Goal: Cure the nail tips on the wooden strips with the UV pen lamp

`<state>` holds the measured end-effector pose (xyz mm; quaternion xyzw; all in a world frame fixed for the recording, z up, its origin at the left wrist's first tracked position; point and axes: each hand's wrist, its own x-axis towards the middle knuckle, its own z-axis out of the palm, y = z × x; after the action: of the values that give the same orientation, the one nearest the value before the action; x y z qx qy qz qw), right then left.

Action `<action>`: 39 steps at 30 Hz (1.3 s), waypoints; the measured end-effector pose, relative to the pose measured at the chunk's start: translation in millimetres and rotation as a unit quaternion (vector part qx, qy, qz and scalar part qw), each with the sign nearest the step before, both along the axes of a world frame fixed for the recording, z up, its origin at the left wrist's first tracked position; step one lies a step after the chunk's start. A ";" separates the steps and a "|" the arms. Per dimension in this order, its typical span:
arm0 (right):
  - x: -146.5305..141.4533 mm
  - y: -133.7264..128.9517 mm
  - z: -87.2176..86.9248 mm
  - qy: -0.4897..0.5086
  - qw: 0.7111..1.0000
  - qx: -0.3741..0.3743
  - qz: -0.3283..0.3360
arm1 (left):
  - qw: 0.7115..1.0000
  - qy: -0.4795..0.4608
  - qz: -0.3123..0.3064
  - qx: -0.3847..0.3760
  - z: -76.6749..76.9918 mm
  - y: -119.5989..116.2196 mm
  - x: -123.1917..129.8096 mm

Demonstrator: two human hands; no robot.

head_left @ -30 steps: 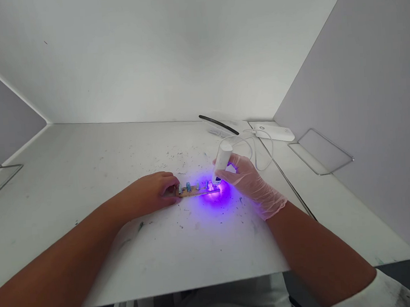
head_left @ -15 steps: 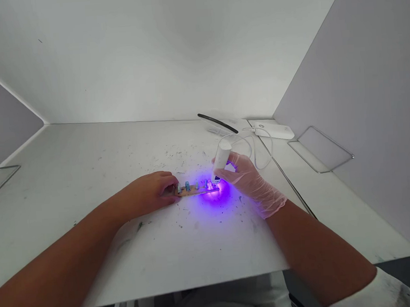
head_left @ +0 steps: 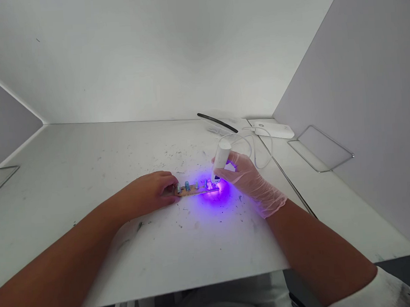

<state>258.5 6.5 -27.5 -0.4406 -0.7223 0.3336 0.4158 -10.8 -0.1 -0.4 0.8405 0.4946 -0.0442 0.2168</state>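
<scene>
1. From my end the white table (head_left: 183,252) is the biggest thing, its top flecked with dark specks.
2. My right hand (head_left: 242,172), in a clear glove, has thumb and fingers curled round the lamp, with a small gap in the curl.
3. My left hand (head_left: 156,189), bare, is nearly closed, thumb and fingers pinching the near end of the strip.
4. The thin strip (head_left: 193,191) lies between my hands, low over the table; whether it touches the top I cannot tell.
5. The white lamp (head_left: 222,153) leans over the strip's right end, lit side down, throwing a purple glow (head_left: 216,199). I take the step in hand to be shining light on that end. In my judgement, the next move calls for a steady strip and the lamp close, without knocking anything.
6. Smallest are the bluish pieces (head_left: 187,185), standing in a spaced row along the strip.
</scene>
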 end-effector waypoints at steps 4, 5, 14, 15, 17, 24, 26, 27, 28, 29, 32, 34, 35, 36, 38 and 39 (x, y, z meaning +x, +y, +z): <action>0.0 0.1 0.0 0.001 1.000 -0.001 -0.003 | 1.000 0.001 -0.003 0.000 -0.5 0.2 -0.4; 0.0 0.1 -0.1 0.001 1.000 -0.002 -0.002 | 1.000 0.000 -0.003 0.000 -0.5 0.1 -0.4; 0.4 1.3 -1.2 0.000 1.000 0.001 -0.002 | 1.000 0.004 0.002 0.000 -1.2 0.0 -1.3; 0.4 1.2 -1.2 -0.001 1.000 0.001 -0.004 | 1.000 0.002 0.001 0.000 -1.5 0.4 -1.3; 0.3 0.8 -1.2 -0.001 1.000 -0.002 -0.003 | 1.000 0.000 0.000 0.002 -2.1 1.0 -1.2; 0.3 0.8 -1.6 0.002 1.000 -0.005 -0.003 | 1.000 -0.004 -0.004 0.009 -3.4 1.1 -1.7; 0.4 0.7 -1.6 0.002 1.000 -0.008 -0.005 | 1.000 -0.005 -0.005 0.008 -3.7 1.3 -1.9; 0.4 0.6 -1.6 0.002 1.000 -0.009 -0.005 | 1.000 -0.005 -0.005 0.008 -3.8 1.5 -2.0; 0.4 0.6 -1.6 0.001 1.000 -0.009 -0.006 | 1.000 -0.005 -0.006 0.008 -3.9 1.7 -2.1; 0.3 0.6 -1.7 0.000 1.000 -0.008 -0.006 | 1.000 -0.005 -0.006 0.008 -3.9 2.0 -2.3; 0.2 0.8 -1.6 0.000 1.000 -0.004 -0.007 | 1.000 -0.004 -0.003 0.010 -3.7 2.4 -2.7; 0.0 0.7 -1.0 -0.001 1.000 -0.006 -0.005 | 1.000 -0.005 -0.002 0.008 -3.4 2.3 -2.8; -0.1 0.7 -0.6 -0.001 1.000 -0.007 -0.003 | 1.000 -0.007 -0.002 0.006 -3.3 2.1 -2.8; -0.3 0.6 -0.1 -0.002 1.000 -0.008 -0.002 | 1.000 -0.010 -0.003 0.004 -3.2 1.9 -2.7; -0.5 0.3 0.7 -0.001 1.000 -0.007 -0.003 | 1.000 -0.014 -0.003 0.005 -2.9 1.3 -2.4; -0.6 0.2 1.0 0.000 1.000 -0.006 -0.003 | 1.000 -0.014 -0.002 0.006 -2.7 1.0 -2.2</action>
<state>257.9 6.7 -26.5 -0.4452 -0.7190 0.3362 0.4144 -13.0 0.9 -3.1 0.8433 0.4903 -0.0295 0.2183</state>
